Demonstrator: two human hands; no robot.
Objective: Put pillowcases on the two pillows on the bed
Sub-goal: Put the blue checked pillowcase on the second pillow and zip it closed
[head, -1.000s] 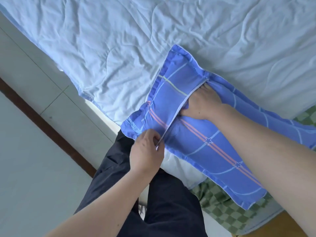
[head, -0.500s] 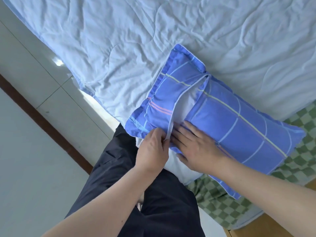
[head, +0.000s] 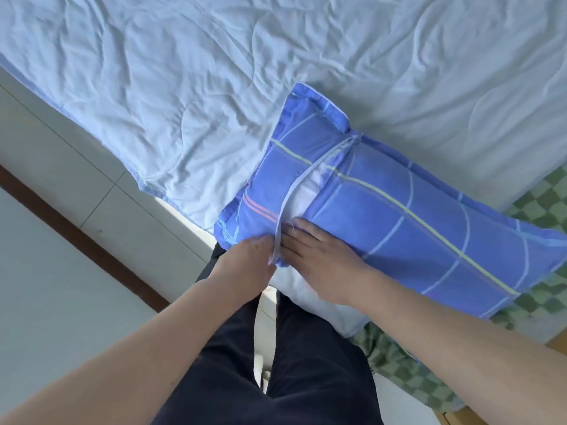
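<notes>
Between left hand [head: 245, 265] and right hand [head: 319, 259] fingers: pillowcase [head: 399, 222] opening edge.

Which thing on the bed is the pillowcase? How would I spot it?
Find the big pale blue quilt covering the bed. At its near edge, by both hands, lies the pillowcase, with white pillow showing through its slit. It is the only bright blue thing, crossed by thin yellow and pale lines.
</notes>
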